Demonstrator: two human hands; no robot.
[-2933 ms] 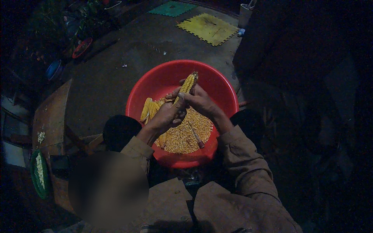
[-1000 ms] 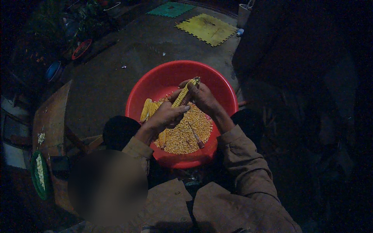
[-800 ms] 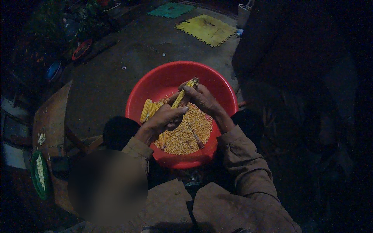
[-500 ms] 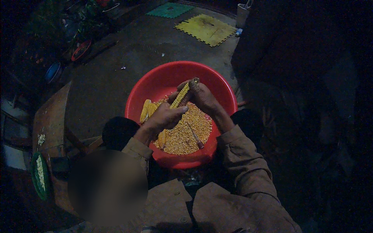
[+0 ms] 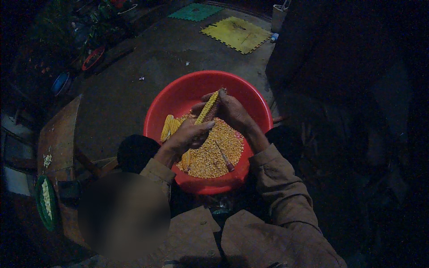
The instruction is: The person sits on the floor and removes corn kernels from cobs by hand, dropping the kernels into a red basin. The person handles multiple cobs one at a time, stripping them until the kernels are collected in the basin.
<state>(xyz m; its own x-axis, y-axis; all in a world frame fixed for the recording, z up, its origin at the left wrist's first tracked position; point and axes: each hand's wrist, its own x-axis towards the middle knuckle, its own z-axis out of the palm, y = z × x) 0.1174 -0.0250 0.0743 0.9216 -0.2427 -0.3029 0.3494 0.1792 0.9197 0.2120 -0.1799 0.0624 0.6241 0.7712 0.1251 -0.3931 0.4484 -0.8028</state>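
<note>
Left hand (image 5: 190,135) in the head view wraps the lower end of a yellow, partly bared corn cob (image 5: 207,108); the right hand (image 5: 236,114) cups its upper end, thumb pressed near the tip. It slants above a round, red, plastic-looking basin (image 5: 241,87), toward the far rim. Good shelling probably wants firm thumb pressure beside the bared strip, well inside the rim, above the loose yellow kernels (image 5: 208,164).

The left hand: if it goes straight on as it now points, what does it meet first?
Beyond the corn cob it holds, the left hand would probably meet the right hand, though depth is unclear.
</note>
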